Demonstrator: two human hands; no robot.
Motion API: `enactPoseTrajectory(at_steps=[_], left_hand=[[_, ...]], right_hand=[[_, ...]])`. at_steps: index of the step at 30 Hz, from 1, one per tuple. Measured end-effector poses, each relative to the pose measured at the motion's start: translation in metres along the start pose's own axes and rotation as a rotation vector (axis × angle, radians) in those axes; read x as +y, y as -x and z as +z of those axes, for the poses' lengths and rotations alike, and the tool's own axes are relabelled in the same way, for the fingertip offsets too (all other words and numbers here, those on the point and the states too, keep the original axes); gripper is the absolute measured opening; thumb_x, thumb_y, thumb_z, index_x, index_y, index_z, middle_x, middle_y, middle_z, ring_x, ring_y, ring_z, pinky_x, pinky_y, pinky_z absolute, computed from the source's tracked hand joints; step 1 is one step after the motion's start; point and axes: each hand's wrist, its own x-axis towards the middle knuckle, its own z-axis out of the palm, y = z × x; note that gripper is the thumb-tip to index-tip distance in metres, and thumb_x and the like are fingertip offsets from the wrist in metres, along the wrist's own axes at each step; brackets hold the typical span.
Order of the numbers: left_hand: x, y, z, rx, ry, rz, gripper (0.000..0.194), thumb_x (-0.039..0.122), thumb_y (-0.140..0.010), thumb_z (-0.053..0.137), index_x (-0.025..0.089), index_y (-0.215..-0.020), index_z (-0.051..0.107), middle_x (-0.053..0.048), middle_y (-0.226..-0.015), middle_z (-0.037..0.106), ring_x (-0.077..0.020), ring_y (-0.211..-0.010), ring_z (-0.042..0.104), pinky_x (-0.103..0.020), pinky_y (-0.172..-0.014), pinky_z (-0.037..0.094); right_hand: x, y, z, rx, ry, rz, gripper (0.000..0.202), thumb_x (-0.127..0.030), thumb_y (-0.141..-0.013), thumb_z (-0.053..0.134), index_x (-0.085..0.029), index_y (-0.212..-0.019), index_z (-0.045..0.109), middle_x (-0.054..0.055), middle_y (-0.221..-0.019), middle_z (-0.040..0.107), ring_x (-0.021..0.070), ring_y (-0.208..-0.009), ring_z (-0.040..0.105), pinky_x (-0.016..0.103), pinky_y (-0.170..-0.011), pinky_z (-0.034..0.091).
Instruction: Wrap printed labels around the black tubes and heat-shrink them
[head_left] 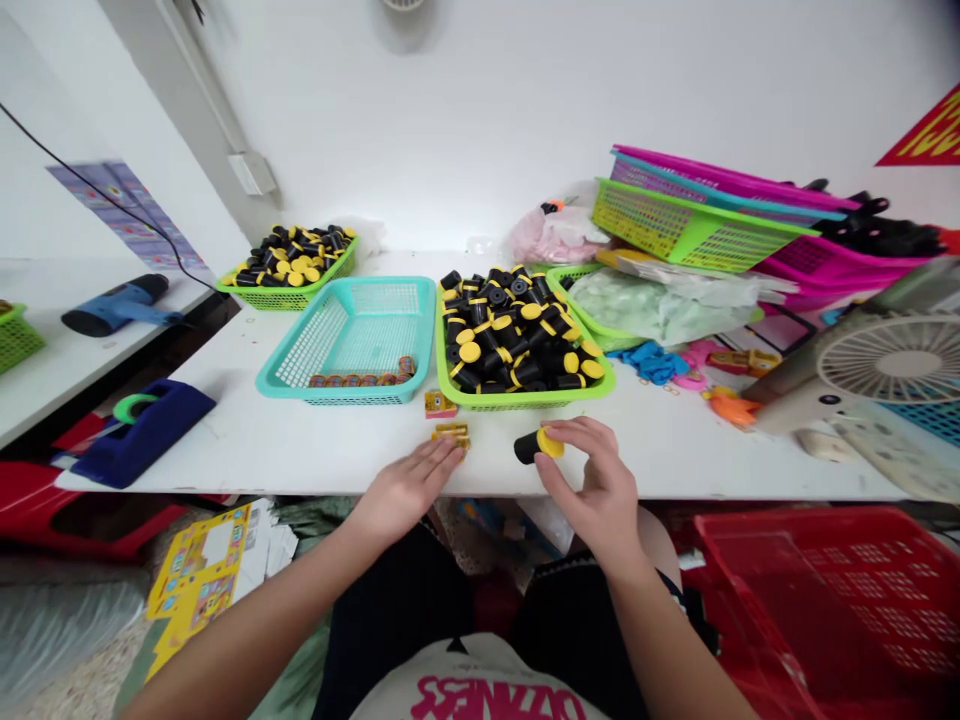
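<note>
Between the thumb and fingers of my right hand (592,475) is a black cylinder with a yellow cap (528,447), tilted on its side above the table's front edge. My left hand (409,487) reaches over the white table, its fingers together and their tips at some small golden-yellow pieces (451,432); whether it grips one is hidden. Just behind these lies a small yellow and red box (439,404). A green basket (525,401) heaped with black and yellow cylinders stands behind my hands. Left of it, a turquoise basket (345,393) holds a row of small brown round pieces (362,380).
Another green basket (289,298) of cylinders stands at the back left. A blue tape dispenser (142,435) sits at the left edge. Stacked baskets (697,230), plastic bags (652,300) and a fan (900,365) are on the right. A red crate (840,600) stands below.
</note>
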Motion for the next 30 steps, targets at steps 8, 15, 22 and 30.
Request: enactPoseTrajectory(at_steps=[8,15,22,30], left_hand=[[-0.019,-0.032,0.008,-0.079,0.587,-0.580,0.034,0.019,-0.091,0.048,0.022,-0.120,0.066,-0.004,-0.118,0.070,-0.0207,-0.104,0.069,-0.036,-0.099,0.052],[0.020,-0.038,-0.012,0.224,1.161,-0.893,0.036,0.047,-0.082,0.067,0.014,-0.098,0.069,-0.007,-0.090,0.075,-0.0197,-0.071,0.072,-0.031,-0.068,0.061],[0.039,-0.040,-0.024,0.137,0.818,-0.587,0.040,0.040,-0.096,0.047,0.016,-0.072,0.070,-0.003,-0.071,0.071,-0.0146,-0.069,0.066,-0.022,-0.068,0.052],[0.035,-0.033,-0.023,0.236,0.833,-0.474,0.039,0.043,-0.097,0.047,0.019,-0.114,0.072,-0.007,-0.107,0.074,-0.0189,-0.095,0.070,-0.025,-0.087,0.054]], right_hand=[[-0.004,0.004,-0.004,0.067,-0.181,0.188,0.030,-0.014,-0.083,0.068,-0.027,-0.110,0.064,0.008,-0.117,0.064,0.0223,-0.105,0.059,0.040,-0.086,0.048],[-0.020,0.000,0.003,0.105,-0.380,0.472,0.039,-0.027,-0.086,0.068,-0.028,-0.124,0.061,0.000,-0.086,0.066,0.0138,-0.071,0.058,0.030,-0.067,0.050],[-0.031,-0.011,0.001,-0.026,-0.549,0.593,0.030,-0.036,-0.087,0.067,-0.023,-0.114,0.069,-0.002,-0.066,0.062,0.0123,-0.059,0.056,0.029,-0.062,0.049],[-0.035,-0.017,0.002,-0.212,-0.640,0.753,0.032,-0.041,-0.083,0.071,-0.019,-0.106,0.072,-0.002,-0.061,0.061,0.0100,-0.053,0.052,0.025,-0.054,0.044]])
